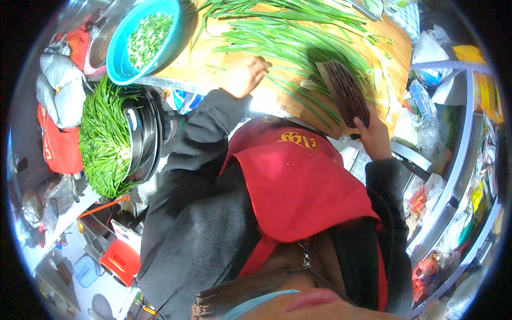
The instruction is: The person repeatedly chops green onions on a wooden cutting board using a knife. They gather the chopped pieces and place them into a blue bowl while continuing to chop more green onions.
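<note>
My right hand (pixel 373 134) grips a broad-bladed cleaver (pixel 347 90), its dark face towards me, over the right part of the wooden board (pixel 396 52). Long green onions (pixel 280 36) lie spread across the board, and a few stalks run below the blade. At the board's near edge my left hand (pixel 244 76) rests with bent fingers close to the thin ends of some stalks; strong sunlight washes it out, and no object shows in it. Chopped green onion (pixel 150 40) fills part of a turquoise basin (pixel 116 60) at the upper left.
Left of me, long thin greens (pixel 105 140) heap over a metal pot (pixel 144 140). Behind the basin sits a metal bowl (pixel 100 44). Another blade-like metal tool (pixel 363 10) lies at the board's far right. Shelves with plastic bags (pixel 426 116) stand on the right.
</note>
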Demonstrator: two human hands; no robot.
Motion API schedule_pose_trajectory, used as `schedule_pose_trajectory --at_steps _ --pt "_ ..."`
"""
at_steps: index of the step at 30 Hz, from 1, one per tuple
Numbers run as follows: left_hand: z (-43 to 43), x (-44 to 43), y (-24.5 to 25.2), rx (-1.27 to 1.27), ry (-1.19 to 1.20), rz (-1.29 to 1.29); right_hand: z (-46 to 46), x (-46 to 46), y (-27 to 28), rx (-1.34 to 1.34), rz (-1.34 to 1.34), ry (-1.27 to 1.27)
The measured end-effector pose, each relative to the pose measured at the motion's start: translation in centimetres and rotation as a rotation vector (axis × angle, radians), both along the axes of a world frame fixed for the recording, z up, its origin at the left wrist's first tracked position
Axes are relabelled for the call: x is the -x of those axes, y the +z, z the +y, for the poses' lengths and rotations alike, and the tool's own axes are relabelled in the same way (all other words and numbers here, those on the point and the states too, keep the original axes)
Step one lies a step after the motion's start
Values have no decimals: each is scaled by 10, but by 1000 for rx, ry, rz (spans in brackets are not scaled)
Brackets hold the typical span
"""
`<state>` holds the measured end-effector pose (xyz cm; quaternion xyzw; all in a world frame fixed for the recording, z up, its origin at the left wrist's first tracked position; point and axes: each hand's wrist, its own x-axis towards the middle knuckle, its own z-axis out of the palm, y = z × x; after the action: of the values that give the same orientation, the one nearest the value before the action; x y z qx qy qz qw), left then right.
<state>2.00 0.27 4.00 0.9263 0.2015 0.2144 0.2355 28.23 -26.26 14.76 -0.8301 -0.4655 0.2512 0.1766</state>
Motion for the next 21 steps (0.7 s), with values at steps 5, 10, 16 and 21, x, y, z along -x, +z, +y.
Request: schedule_pose_trajectory --at_steps 5,10,16,21 --pt "-16 -22 -14 55 -88 12 -36 7 0 2 80 120" --pt "-1 -48 -20 -5 -84 59 -36 4 -23 76 46 222" --pt "17 -80 -18 -118 -23 25 -15 -45 -51 -186 -227 190" --pt "17 -74 -26 -139 9 -28 -14 -36 -69 -185 -365 258"
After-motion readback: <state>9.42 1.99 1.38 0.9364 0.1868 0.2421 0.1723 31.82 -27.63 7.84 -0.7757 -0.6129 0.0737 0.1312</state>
